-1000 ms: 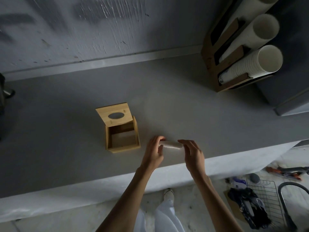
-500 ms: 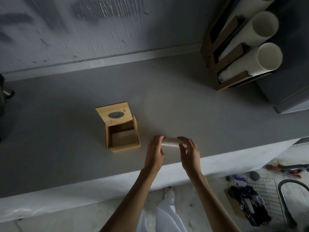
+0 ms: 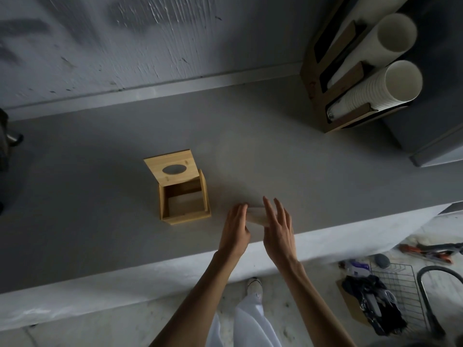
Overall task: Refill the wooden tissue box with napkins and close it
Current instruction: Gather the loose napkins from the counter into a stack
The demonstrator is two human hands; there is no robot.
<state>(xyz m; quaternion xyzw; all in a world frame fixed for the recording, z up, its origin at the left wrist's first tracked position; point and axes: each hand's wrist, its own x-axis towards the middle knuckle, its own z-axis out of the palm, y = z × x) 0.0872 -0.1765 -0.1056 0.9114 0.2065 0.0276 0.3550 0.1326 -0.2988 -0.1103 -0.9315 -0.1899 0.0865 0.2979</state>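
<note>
A square wooden tissue box [image 3: 184,216] stands on the grey counter [image 3: 100,209], its lid [image 3: 172,170] with an oval hole tipped up and back; the inside looks empty. Just right of it, a pale stack of napkins [image 3: 256,216] is pressed between my two hands. My left hand [image 3: 234,229] grips its left end. My right hand [image 3: 278,227] lies against its right end with fingers stretched out. Much of the stack is hidden by my right hand.
A wooden dispenser [image 3: 333,96] with stacked white paper cups [image 3: 375,86] stands at the back right. A dark object [image 3: 6,146] pokes in at the left edge. Below the counter's front edge lie a wire basket [image 3: 398,294], a hose and tools on the floor.
Both hands have carried the napkin stack slightly left, closer to the box. My right fingers have straightened out along the stack, and the stack now looks turned more end-on.
</note>
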